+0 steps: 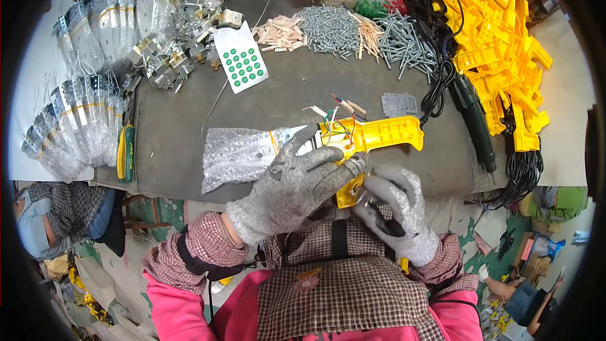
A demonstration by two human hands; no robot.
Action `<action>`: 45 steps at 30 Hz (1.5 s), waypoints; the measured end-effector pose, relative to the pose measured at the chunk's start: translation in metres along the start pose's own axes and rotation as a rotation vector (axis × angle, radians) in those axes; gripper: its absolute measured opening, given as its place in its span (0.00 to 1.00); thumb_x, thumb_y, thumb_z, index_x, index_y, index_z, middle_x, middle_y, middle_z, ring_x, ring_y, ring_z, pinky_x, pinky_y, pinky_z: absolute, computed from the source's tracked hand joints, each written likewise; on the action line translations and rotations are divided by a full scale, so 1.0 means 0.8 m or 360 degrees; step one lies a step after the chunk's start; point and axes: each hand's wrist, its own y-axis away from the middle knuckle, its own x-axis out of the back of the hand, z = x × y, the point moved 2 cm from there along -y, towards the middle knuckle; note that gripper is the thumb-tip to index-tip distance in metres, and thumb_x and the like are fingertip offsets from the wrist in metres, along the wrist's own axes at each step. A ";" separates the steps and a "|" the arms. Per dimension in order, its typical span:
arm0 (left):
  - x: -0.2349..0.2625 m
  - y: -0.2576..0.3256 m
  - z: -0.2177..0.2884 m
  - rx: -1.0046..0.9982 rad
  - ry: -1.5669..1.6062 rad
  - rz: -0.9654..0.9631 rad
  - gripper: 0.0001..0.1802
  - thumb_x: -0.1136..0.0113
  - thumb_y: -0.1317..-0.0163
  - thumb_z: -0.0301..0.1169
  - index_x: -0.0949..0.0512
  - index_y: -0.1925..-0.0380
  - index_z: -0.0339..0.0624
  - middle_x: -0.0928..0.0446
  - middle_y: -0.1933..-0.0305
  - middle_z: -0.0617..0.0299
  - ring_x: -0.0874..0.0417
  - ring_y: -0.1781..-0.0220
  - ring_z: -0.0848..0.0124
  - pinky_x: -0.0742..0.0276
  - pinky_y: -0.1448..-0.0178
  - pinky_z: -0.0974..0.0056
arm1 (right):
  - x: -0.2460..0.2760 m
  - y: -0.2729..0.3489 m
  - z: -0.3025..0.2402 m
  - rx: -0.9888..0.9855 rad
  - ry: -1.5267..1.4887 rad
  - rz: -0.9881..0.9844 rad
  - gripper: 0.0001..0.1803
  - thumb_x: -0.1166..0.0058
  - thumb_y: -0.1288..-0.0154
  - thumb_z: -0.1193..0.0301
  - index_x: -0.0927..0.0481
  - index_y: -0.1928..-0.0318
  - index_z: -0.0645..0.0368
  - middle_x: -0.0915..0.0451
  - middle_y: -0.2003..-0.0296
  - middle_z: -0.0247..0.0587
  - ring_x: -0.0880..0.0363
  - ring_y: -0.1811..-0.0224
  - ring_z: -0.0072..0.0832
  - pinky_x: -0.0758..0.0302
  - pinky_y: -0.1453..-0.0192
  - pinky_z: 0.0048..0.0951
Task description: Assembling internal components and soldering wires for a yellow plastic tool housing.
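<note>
**Upright wires look the weak point on the yellow housing**

Nearest the person, the right hand (404, 215) has bent fingers beside a small yellow part (348, 194); whether they pinch it cannot be told, and a slip could send it off the front edge of the bench (303, 95). The left hand (290, 180) has its fingers closed over one end of the yellow housing (385, 133), which lies mid-bench, hollow side up. If that hold slackened, the housing might twist, since the bubble-wrapped piece (233, 158) at its left could drag on it. Coloured wires (341, 120) stick up from the hollow (the likeliest casualty): anything pressed over them untucked could nip them or pull them loose. Farther off, the power screwdriver (471, 120) lies right; a snagged cord (444, 79) could tug it. Beyond, screws (328, 30) touch pale pegs (281, 33), so a careless reach could mix them.
</note>
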 end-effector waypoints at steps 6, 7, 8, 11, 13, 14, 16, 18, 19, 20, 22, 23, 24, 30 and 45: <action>0.004 -0.005 0.005 0.0081 0.0080 0.0002 0.48 0.26 0.56 0.41 0.32 0.31 0.42 0.23 0.44 0.59 0.23 0.37 0.61 0.44 0.23 0.39 | -0.006 -0.016 0.008 0.0387 -0.0038 -0.0350 0.26 0.39 0.45 0.76 0.22 0.43 0.58 0.22 0.46 0.51 0.19 0.50 0.46 0.20 0.52 0.44; 0.007 -0.007 0.004 0.0079 0.0077 -0.0034 0.47 0.30 0.51 0.40 0.35 0.29 0.43 0.24 0.45 0.61 0.26 0.35 0.64 0.44 0.22 0.39 | -0.007 -0.021 0.011 0.0376 -0.0085 -0.0419 0.26 0.40 0.45 0.75 0.22 0.43 0.57 0.22 0.46 0.50 0.18 0.50 0.45 0.19 0.52 0.43; 0.005 -0.005 0.003 0.0079 0.0080 -0.0032 0.47 0.30 0.51 0.40 0.35 0.29 0.43 0.24 0.45 0.61 0.26 0.35 0.64 0.44 0.22 0.39 | -0.013 -0.017 0.023 0.0421 -0.0110 -0.0503 0.26 0.39 0.45 0.74 0.21 0.42 0.55 0.22 0.44 0.46 0.18 0.53 0.42 0.21 0.52 0.43; 0.009 -0.002 0.004 0.0146 0.0098 -0.0021 0.46 0.29 0.52 0.41 0.33 0.30 0.42 0.24 0.47 0.62 0.25 0.37 0.65 0.47 0.21 0.39 | -0.001 -0.025 0.020 0.0632 0.0134 -0.0363 0.26 0.36 0.46 0.71 0.19 0.43 0.52 0.21 0.44 0.40 0.19 0.56 0.39 0.24 0.52 0.42; 0.011 -0.009 0.009 0.0121 0.0269 -0.0093 0.53 0.22 0.60 0.40 0.33 0.30 0.41 0.21 0.44 0.57 0.21 0.40 0.58 0.48 0.22 0.37 | 0.002 -0.021 0.034 0.0612 0.0015 -0.0322 0.27 0.34 0.47 0.69 0.18 0.43 0.51 0.20 0.46 0.38 0.20 0.56 0.37 0.25 0.50 0.41; 0.009 -0.008 0.006 0.0142 0.0296 -0.0075 0.53 0.22 0.59 0.39 0.33 0.30 0.42 0.21 0.46 0.57 0.22 0.41 0.58 0.47 0.22 0.38 | -0.003 -0.022 0.040 0.0570 -0.0102 -0.0294 0.28 0.32 0.49 0.68 0.18 0.43 0.51 0.20 0.47 0.36 0.21 0.55 0.36 0.27 0.48 0.41; 0.028 -0.005 -0.003 0.0180 0.0190 0.0067 0.47 0.23 0.54 0.38 0.32 0.32 0.42 0.22 0.46 0.55 0.25 0.38 0.55 0.43 0.24 0.42 | -0.004 -0.022 0.045 0.0386 -0.0125 -0.0381 0.27 0.30 0.48 0.68 0.17 0.44 0.52 0.18 0.49 0.38 0.22 0.51 0.39 0.29 0.46 0.41; 0.059 0.007 -0.033 0.0514 -0.0005 0.0264 0.34 0.28 0.48 0.37 0.26 0.40 0.41 0.22 0.46 0.53 0.26 0.37 0.52 0.38 0.28 0.44 | -0.001 -0.022 0.051 0.0299 -0.0105 -0.0457 0.27 0.30 0.46 0.68 0.18 0.43 0.53 0.18 0.49 0.39 0.22 0.50 0.39 0.29 0.45 0.41; 0.084 0.017 -0.057 0.0784 -0.0211 0.0331 0.27 0.30 0.44 0.37 0.23 0.45 0.40 0.22 0.46 0.52 0.27 0.37 0.51 0.35 0.31 0.45 | 0.001 -0.024 0.051 0.0233 -0.0168 -0.0506 0.27 0.31 0.45 0.69 0.19 0.42 0.54 0.18 0.49 0.40 0.22 0.49 0.41 0.29 0.44 0.42; 0.090 0.032 -0.088 0.0940 -0.0597 0.0425 0.21 0.33 0.42 0.36 0.23 0.49 0.41 0.21 0.49 0.52 0.25 0.40 0.50 0.32 0.37 0.46 | 0.001 -0.026 0.049 0.0180 -0.0237 -0.0560 0.27 0.32 0.43 0.69 0.20 0.41 0.55 0.18 0.48 0.42 0.22 0.48 0.42 0.29 0.44 0.43; 0.089 0.059 -0.128 0.1102 -0.1012 0.0534 0.16 0.37 0.39 0.35 0.22 0.53 0.41 0.20 0.51 0.52 0.23 0.44 0.50 0.29 0.42 0.48 | -0.002 -0.027 0.048 0.0134 -0.0290 -0.0504 0.28 0.32 0.43 0.69 0.21 0.40 0.56 0.18 0.47 0.43 0.22 0.46 0.42 0.29 0.41 0.43; 0.089 0.061 -0.142 0.1196 -0.0769 0.0404 0.16 0.38 0.38 0.34 0.22 0.52 0.41 0.20 0.54 0.51 0.21 0.49 0.50 0.27 0.46 0.49 | -0.003 -0.028 0.051 0.0057 -0.0330 -0.0444 0.28 0.33 0.42 0.69 0.22 0.39 0.57 0.18 0.47 0.43 0.22 0.45 0.43 0.30 0.38 0.44; 0.094 0.062 -0.151 0.1274 -0.0522 0.0275 0.15 0.39 0.37 0.33 0.22 0.52 0.41 0.19 0.58 0.51 0.20 0.55 0.50 0.26 0.50 0.50 | -0.004 -0.028 0.052 0.0113 -0.0327 -0.0421 0.28 0.33 0.40 0.69 0.23 0.39 0.58 0.19 0.46 0.45 0.22 0.44 0.44 0.31 0.34 0.45; 0.163 0.093 -0.155 0.1518 0.1020 0.1023 0.19 0.40 0.34 0.39 0.25 0.48 0.39 0.20 0.64 0.60 0.19 0.64 0.65 0.22 0.55 0.57 | 0.077 -0.054 0.056 -0.0378 -0.0833 -0.0310 0.32 0.36 0.36 0.68 0.29 0.33 0.63 0.22 0.42 0.46 0.20 0.46 0.33 0.24 0.40 0.37; 0.112 0.014 -0.012 0.0291 -0.0888 -0.0039 0.27 0.39 0.41 0.31 0.24 0.39 0.53 0.23 0.43 0.60 0.22 0.42 0.60 0.30 0.38 0.50 | 0.045 -0.355 0.263 -0.0709 -0.1893 0.0476 0.08 0.42 0.33 0.76 0.24 0.56 0.50 0.25 0.69 0.27 0.26 0.71 0.14 0.30 0.72 0.16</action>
